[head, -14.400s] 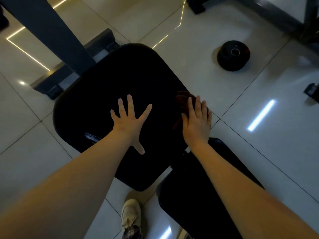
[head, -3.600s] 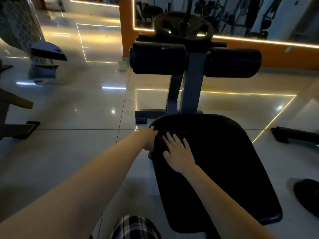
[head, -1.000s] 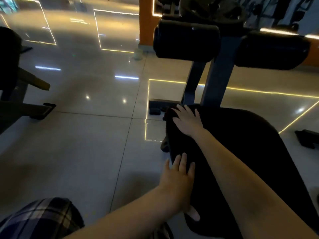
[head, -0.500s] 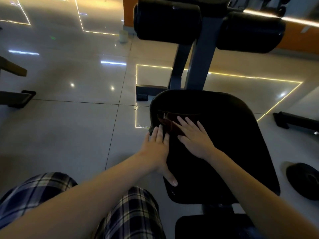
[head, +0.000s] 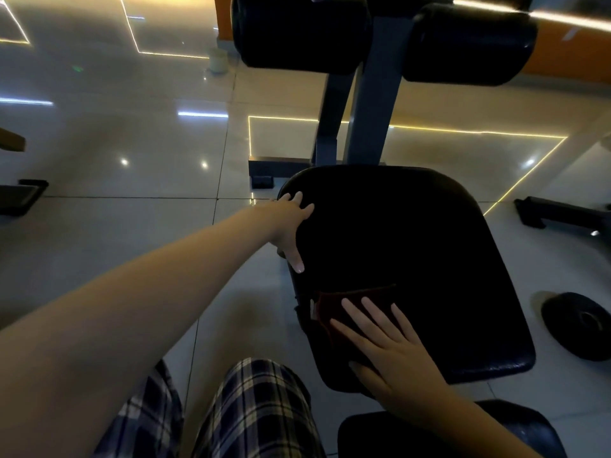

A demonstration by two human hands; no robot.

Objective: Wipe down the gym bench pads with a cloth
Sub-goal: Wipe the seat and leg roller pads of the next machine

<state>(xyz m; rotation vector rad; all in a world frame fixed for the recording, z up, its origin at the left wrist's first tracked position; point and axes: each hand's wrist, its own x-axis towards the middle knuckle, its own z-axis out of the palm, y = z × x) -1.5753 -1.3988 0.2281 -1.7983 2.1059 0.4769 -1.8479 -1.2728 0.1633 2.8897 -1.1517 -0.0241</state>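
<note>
bench pad [head: 413,246] on glossy tiled floor [head: 132,180]

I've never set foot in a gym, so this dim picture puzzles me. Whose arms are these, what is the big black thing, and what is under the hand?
The camera sits on a person's head and looks down, so the arms are their own. The black shape is a padded bench seat. Behind it, two roller pads sit on a grey post. The left hand rests on the seat's far left edge. The right hand presses flat on a dark red cloth. A weight plate lies on the floor.
</note>
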